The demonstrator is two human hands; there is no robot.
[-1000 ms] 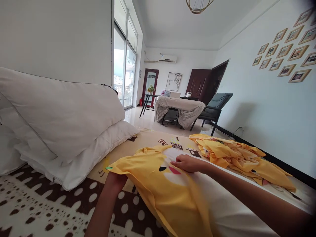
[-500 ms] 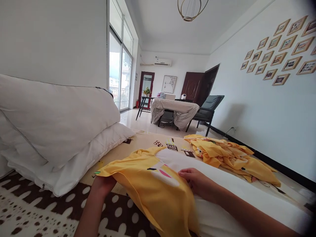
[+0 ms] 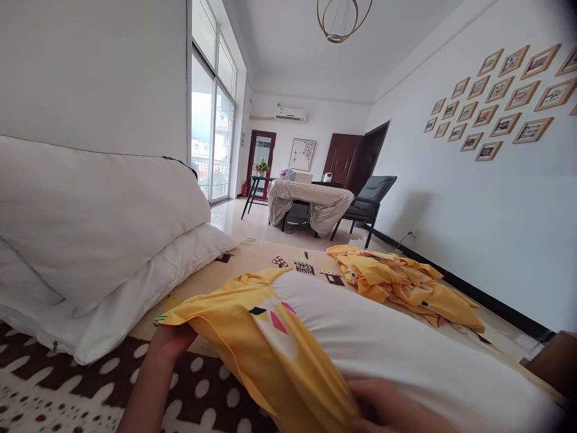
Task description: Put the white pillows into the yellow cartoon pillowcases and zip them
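A yellow pillowcase (image 3: 252,337) with a cartoon face print lies partly over a long white pillow (image 3: 383,337). My left hand (image 3: 174,340) lifts the case's left corner from below; the cloth covers its fingers. At the bottom of the view, my right hand (image 3: 383,406) has its fingers closed at the case's edge, against the white pillow. Its fingertips are partly blurred and cut off by the frame. The cloth between my hands is stretched into diagonal folds.
White pillows (image 3: 112,222) are stacked on the left. Crumpled yellow cloth (image 3: 401,282) lies beyond the pillow, to the right. A brown and cream patterned sheet (image 3: 202,385) spreads underneath. Farther off stand a covered table (image 3: 311,195) and a dark chair (image 3: 372,201).
My right hand has moved down and toward me, drawing the pillowcase's edge along, so more white pillow shows. My left hand stays at the corner. The view has turned slightly right.
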